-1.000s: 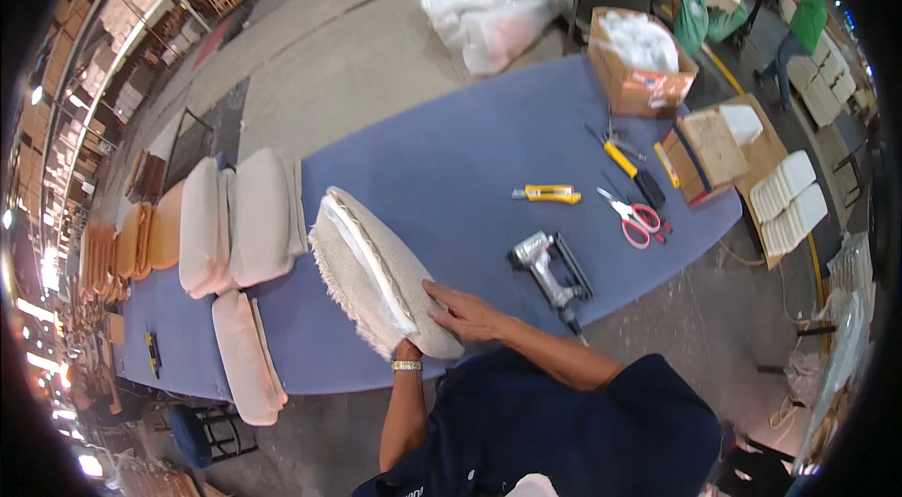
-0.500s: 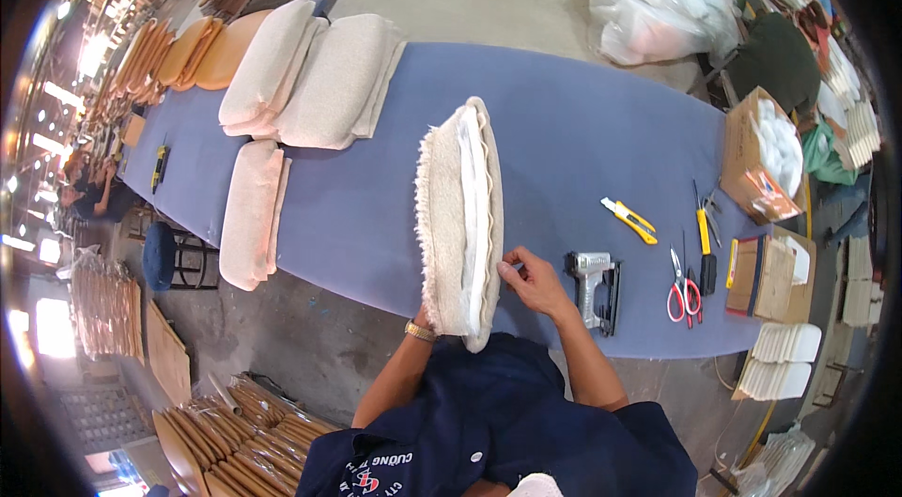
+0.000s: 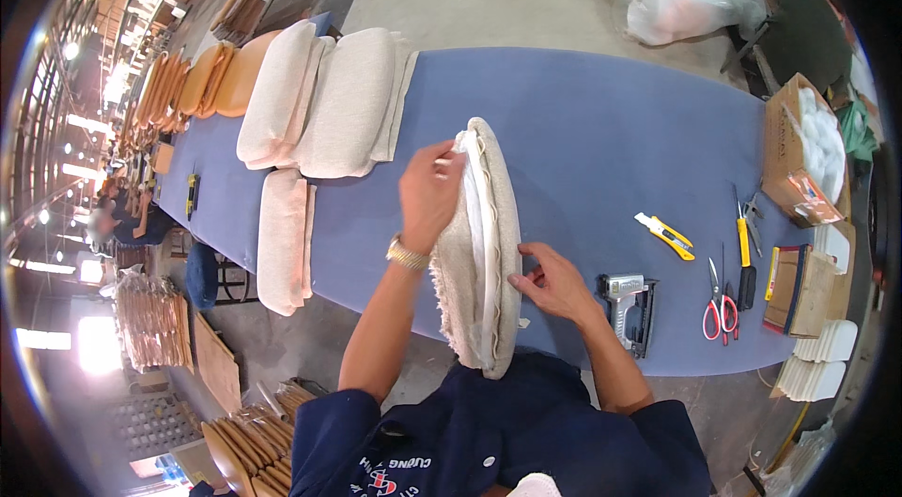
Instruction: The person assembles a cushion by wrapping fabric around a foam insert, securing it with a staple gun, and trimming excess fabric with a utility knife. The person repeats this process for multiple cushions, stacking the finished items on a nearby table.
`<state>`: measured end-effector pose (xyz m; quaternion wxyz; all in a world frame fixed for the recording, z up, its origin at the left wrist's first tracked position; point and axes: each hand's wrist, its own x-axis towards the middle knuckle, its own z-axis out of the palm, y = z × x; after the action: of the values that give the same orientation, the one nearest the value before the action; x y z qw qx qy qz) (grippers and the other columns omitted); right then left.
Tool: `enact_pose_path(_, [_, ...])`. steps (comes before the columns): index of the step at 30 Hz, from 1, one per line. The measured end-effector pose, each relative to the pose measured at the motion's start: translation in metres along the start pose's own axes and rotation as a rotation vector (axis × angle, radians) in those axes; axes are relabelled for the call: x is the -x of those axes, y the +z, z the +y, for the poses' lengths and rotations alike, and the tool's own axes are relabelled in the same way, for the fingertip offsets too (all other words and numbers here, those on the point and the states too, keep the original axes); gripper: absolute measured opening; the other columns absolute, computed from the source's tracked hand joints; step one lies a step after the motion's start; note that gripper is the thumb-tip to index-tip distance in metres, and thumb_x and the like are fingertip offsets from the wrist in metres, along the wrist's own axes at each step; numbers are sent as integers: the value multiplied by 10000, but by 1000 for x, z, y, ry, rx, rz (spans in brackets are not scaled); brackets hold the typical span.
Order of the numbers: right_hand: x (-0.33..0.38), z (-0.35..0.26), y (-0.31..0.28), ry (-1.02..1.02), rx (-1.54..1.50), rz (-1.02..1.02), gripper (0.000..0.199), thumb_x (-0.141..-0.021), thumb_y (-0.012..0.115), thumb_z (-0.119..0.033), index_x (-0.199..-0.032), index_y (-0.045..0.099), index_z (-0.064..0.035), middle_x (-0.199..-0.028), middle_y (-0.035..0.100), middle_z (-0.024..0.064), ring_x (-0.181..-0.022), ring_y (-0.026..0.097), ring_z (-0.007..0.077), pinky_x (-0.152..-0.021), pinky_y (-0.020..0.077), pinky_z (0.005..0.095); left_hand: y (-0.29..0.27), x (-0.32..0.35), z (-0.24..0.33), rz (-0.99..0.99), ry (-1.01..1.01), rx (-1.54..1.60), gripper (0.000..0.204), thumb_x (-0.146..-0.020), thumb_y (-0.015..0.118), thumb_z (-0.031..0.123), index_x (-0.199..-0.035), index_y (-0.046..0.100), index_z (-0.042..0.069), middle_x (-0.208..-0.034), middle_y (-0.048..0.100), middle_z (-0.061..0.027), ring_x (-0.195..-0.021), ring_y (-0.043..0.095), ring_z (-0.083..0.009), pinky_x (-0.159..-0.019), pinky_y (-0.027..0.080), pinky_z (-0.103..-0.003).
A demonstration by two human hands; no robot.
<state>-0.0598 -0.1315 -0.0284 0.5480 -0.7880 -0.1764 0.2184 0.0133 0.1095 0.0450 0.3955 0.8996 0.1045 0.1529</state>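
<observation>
A beige fabric seat cushion stands on its long edge in front of me, its near end close to my shirt. Along its side run a white padding strip and a wavy fold of fabric; a loose beige cover flap with a frayed edge hangs to the left. My left hand, wearing a gold watch, is closed on the cover's edge by the white padding near the far end. My right hand rests its fingertips against the cushion's right face, thumb and fingers apart.
On the blue table, to the right, lie a silver staple gun, a yellow utility knife, red-handled scissors and a yellow screwdriver. A cardboard box holds white stuffing. Beige cushions are stacked at far left.
My left hand has risen from the cushion's near end to its far end and now grips the cover edge. My right hand remains at the right face.
</observation>
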Motion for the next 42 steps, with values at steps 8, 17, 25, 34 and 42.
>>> enact_pose_path(8, [10, 51, -59, 16, 200, 112, 543, -908, 764, -327, -1331, 620, -18, -1285, 656, 207, -1160, 654, 332, -1002, 514, 439, 61, -22, -24, 41, 142, -278, 266, -913, 767, 288, -960, 677, 42, -961, 627, -83, -764, 637, -245, -715, 521, -401])
enact_pose_path(17, [44, 211, -161, 551, 947, 549, 528, -885, 733, -172, -1379, 569, -84, -1504, 523, 161, -1327, 535, 378, -1088, 448, 504, 60, -31, -49, -20, -207, 259, 242, -932, 764, 221, -929, 684, -6, -719, 582, -1, -663, 484, -72, -608, 427, -297])
enact_pose_path(25, [9, 171, -162, 418, 453, 649, 396, -870, 775, -242, -1148, 557, -63, -914, 711, 143, -821, 707, 356, -699, 542, 472, 59, -51, -31, -49, 151, -215, 368, -949, 709, 316, -789, 591, 6, -673, 597, -110, -593, 525, -262, -603, 447, -378])
enact_pose_path(34, [-96, -42, -90, 172, -159, 182, 330, -1013, 628, -340, -1073, 537, -28, -709, 631, 66, -567, 620, 149, -523, 495, 353, 77, -51, -70, -158, -215, 482, 452, -1034, 638, 324, -703, 474, 65, -645, 454, 20, -600, 424, -98, -544, 359, -311])
enact_pose_path(42, [-156, -73, -76, 212, 305, -108, 383, -975, 560, -302, -1125, 551, 50, -835, 704, 235, -765, 712, 396, -715, 540, 496, 97, -43, -72, -114, -299, 765, 422, -1036, 648, 330, -727, 495, 86, -676, 445, 48, -619, 395, -60, -554, 365, -276])
